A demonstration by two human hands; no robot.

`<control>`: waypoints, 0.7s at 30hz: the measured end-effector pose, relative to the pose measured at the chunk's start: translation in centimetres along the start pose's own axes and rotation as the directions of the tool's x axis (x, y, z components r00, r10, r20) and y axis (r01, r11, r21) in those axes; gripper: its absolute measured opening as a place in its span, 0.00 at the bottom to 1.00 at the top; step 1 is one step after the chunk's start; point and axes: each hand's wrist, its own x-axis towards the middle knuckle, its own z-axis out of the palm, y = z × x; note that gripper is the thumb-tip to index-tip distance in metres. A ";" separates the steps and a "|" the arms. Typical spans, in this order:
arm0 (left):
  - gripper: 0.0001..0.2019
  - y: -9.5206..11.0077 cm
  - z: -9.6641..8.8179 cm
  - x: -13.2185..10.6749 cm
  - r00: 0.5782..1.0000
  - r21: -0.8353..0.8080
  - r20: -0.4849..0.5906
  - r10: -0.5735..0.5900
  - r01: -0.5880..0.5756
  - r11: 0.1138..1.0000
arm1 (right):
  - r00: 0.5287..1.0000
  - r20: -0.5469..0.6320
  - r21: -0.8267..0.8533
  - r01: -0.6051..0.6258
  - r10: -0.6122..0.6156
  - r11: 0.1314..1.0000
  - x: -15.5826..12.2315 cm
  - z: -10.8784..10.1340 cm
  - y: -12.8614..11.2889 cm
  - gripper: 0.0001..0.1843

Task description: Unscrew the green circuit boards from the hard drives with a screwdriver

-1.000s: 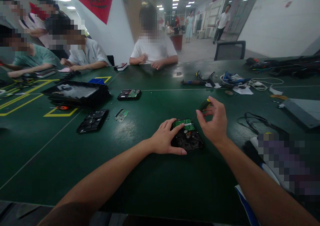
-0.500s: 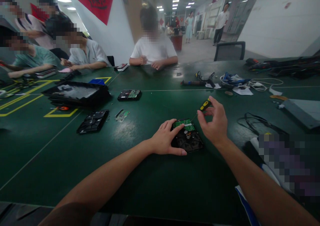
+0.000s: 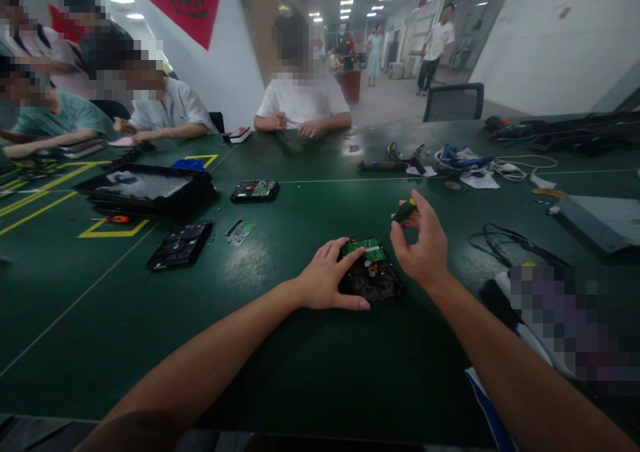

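A hard drive (image 3: pixel 380 284) lies on the green table in front of me, its green circuit board (image 3: pixel 376 247) facing up at the far end. My left hand (image 3: pixel 329 277) rests across its left side, fingers spread, index finger on the board and thumb along the near part. In my right hand (image 3: pixel 421 242), closed between thumb and fingers, is a screwdriver (image 3: pixel 403 212) with a dark and yellow handle. Its thin shaft slants down to the board's far right edge; whether the tip sits in a screw is too small to tell.
Left of the drive lie a loose circuit board (image 3: pixel 240 233), a dark drive casing (image 3: pixel 180 245), another hard drive (image 3: pixel 255 191) and a black tray (image 3: pixel 145 189). To the right are a grey metal box (image 3: pixel 597 222), black cables (image 3: pixel 505 242) and a blue-white cable bundle (image 3: pixel 463 159). Several people sit around the table.
The screwdriver's handle has turned in my right fingers, showing its dark side instead of the yellow patches. My left hand stays on the hard drive. The whole view has shifted slightly.
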 end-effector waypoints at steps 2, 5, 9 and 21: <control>0.61 0.0 0.0 0.0 1.000 0.009 0.004 -0.001 0.001 1.000 | 1.000 0.012 0.025 -0.015 0.014 1.000 -0.1 0.1 0.0 0.41; 0.61 0.0 -0.1 0.0 1.000 0.010 0.014 -0.004 0.004 1.000 | 0.999 -0.012 0.019 -0.041 0.042 0.999 -0.2 0.2 0.1 0.40; 0.60 0.1 -0.3 0.0 1.000 0.001 0.016 -0.006 0.006 1.000 | 0.999 -0.029 -0.033 -0.020 0.019 0.999 -0.1 0.1 0.4 0.39; 0.61 0.1 -0.3 0.0 1.000 0.018 0.017 0.000 0.000 1.000 | 1.000 -0.025 -0.053 0.000 -0.002 0.999 0.1 -0.1 0.1 0.38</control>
